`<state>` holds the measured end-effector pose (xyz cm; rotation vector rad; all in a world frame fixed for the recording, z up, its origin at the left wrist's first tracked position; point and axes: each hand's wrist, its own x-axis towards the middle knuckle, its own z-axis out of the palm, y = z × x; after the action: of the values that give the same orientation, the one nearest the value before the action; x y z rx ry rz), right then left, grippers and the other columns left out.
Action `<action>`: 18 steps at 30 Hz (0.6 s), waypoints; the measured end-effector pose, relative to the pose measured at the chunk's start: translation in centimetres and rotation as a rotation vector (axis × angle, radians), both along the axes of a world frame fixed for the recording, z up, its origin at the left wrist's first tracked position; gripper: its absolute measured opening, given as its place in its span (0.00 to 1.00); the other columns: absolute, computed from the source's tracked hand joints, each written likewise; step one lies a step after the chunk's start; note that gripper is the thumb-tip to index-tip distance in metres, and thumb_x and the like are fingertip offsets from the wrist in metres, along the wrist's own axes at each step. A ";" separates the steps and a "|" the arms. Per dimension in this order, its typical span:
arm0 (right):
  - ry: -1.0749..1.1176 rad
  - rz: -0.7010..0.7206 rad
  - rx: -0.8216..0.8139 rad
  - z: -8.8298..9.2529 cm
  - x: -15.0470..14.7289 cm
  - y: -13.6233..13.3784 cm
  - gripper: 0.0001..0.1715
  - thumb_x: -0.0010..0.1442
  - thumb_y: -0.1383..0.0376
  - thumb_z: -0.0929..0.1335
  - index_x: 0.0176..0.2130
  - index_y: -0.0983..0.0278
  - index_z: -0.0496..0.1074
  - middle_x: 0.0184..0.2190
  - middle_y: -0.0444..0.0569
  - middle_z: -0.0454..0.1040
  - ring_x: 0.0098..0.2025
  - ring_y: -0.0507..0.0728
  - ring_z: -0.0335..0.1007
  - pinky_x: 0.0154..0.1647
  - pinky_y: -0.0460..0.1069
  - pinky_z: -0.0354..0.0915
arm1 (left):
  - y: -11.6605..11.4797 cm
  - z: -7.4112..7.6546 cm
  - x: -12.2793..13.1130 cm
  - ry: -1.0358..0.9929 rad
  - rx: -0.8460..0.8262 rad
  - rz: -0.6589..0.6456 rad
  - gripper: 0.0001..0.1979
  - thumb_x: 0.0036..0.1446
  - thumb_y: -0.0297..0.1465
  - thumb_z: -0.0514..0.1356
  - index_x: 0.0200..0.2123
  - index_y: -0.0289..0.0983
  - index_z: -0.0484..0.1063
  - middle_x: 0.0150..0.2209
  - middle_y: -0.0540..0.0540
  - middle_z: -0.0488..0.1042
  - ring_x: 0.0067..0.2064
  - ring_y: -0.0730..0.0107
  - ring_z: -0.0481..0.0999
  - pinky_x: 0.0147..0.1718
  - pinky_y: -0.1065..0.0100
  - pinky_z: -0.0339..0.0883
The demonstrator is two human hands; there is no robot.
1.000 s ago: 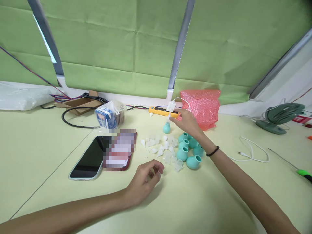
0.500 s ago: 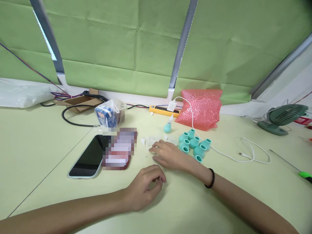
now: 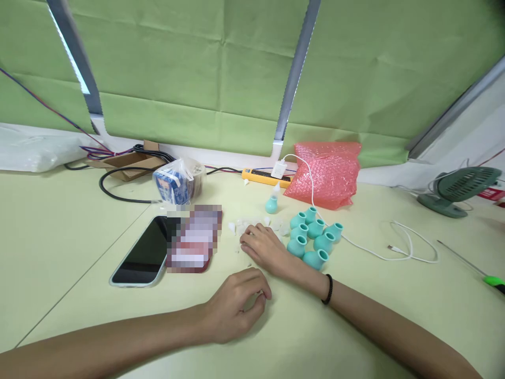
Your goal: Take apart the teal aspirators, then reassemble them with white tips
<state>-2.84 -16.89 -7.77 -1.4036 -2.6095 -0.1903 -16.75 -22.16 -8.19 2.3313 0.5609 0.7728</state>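
My right hand (image 3: 266,248) rests palm down on a scatter of small clear plastic tips (image 3: 240,227), its fingers curled over them. Just right of it lies a cluster of several teal rubber bulbs (image 3: 315,237). One assembled teal bulb with a clear tip (image 3: 271,202) stands upright behind the scatter. My left hand (image 3: 236,302) lies on the table in front, its fingers curled inward; I cannot make out whether anything is inside it.
A black phone (image 3: 142,252) and a dark red case lie to the left. Behind are a bagged blue box (image 3: 177,184), a yellow power strip (image 3: 266,178) with a white charger, pink bubble wrap (image 3: 327,173), a white cable (image 3: 394,247), a green fan (image 3: 453,192) and a green-handled screwdriver (image 3: 491,280).
My right hand has come back from the upright bulb by the power strip, and has settled onto the clear tips, drawing slightly nearer. The left hand has barely moved.
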 end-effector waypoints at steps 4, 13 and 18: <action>0.061 0.042 -0.020 -0.2 0.2 0.2 0.07 0.58 0.69 0.60 0.31 0.66 0.66 0.33 0.49 0.69 0.37 0.55 0.61 0.38 0.49 0.55 | 0.0 0.0 0.0 0.019 0.006 0.000 0.10 0.49 0.20 0.47 0.28 0.34 0.65 0.28 0.45 0.67 0.30 0.70 0.66 0.29 0.71 0.60; 0.184 0.092 -0.039 1.7 1.6 -0.1 0.06 0.55 0.69 0.63 0.34 0.66 0.68 0.32 0.47 0.71 0.38 0.54 0.63 0.43 0.49 0.54 | -0.1 -0.1 0.0 0.099 0.089 -0.044 0.10 0.47 0.20 0.48 0.31 0.34 0.65 0.30 0.43 0.67 0.32 0.68 0.66 0.31 0.69 0.62; 0.038 0.188 -0.074 1.4 1.4 -0.2 0.08 0.55 0.68 0.62 0.35 0.63 0.69 0.34 0.48 0.69 0.37 0.54 0.62 0.38 0.48 0.55 | -0.2 -0.1 0.1 0.120 0.169 -0.055 0.12 0.48 0.21 0.48 0.36 0.34 0.65 0.35 0.42 0.66 0.36 0.65 0.65 0.35 0.66 0.62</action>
<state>-1.42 -17.05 -6.38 -1.1607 -2.7221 -0.0417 -16.63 -22.35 -8.33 2.5511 0.4971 0.6814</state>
